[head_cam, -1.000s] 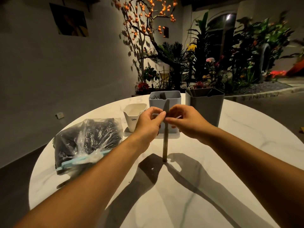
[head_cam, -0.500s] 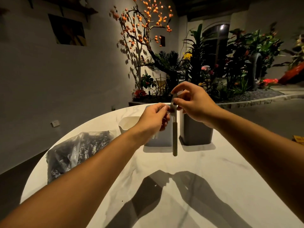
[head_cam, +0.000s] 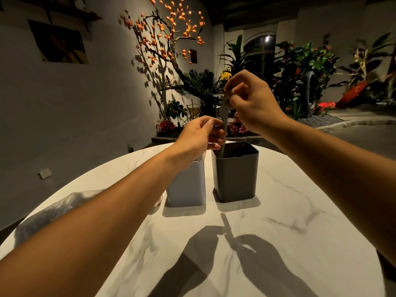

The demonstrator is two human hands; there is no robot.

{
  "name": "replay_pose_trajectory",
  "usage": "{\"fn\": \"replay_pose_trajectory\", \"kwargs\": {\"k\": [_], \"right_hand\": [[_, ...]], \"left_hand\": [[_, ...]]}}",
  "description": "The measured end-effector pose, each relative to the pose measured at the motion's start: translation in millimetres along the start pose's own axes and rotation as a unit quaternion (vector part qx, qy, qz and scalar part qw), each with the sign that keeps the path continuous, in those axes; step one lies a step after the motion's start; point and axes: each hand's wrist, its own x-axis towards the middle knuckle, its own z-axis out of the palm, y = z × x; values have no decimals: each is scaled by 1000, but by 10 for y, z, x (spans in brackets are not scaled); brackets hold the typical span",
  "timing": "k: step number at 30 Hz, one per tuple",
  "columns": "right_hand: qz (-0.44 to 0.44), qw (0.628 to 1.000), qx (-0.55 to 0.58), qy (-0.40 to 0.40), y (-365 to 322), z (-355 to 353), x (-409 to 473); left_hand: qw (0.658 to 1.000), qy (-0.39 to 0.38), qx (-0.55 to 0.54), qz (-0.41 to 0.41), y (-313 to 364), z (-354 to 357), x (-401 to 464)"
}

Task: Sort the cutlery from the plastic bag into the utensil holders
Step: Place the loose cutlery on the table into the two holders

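At centre frame the right hand (head_cam: pixel 252 103) pinches the top of a knife (head_cam: pixel 224 125), holding it nearly upright so its lower end drops straight into the dark holder (head_cam: pixel 235 174); that end is already past the rim at the holder's left side. The left hand (head_cam: pixel 199 136), just lower and to the left, has its fingertips curled at the knife's middle, probably steadying it, though whether they grip it or only touch it I cannot tell. Holding it by the top likely lets it slide in cleanly. What else sits in the dark holder is hidden by its wall. Just left of it stands the pale holder (head_cam: pixel 186 185), with thin cutlery tips showing under the left wrist. The bag (head_cam: pixel 53 209) lies at the lower left on the table (head_cam: pixel 278 232), mostly behind the left forearm, its contents unclear.
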Motion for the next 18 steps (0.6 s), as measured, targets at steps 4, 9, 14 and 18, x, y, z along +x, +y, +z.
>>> {"fn": "replay_pose_trajectory", "kwargs": {"k": [4,9,14,18], "right_hand": [[-4,1000,-22,10,153,-11,71],[28,998,-59,-18,490,51,45],[66,990,-114,-54,859,189,-50],[83,979,-163,-85,960,306,-53]], "left_hand": [[1000,-10,-19,-15,-28,103,180],[997,-35,1,-72,-196,183,272],[994,-29,59,-88,-420,124,280],[995,-2,39,-89,-492,19,295]]}}
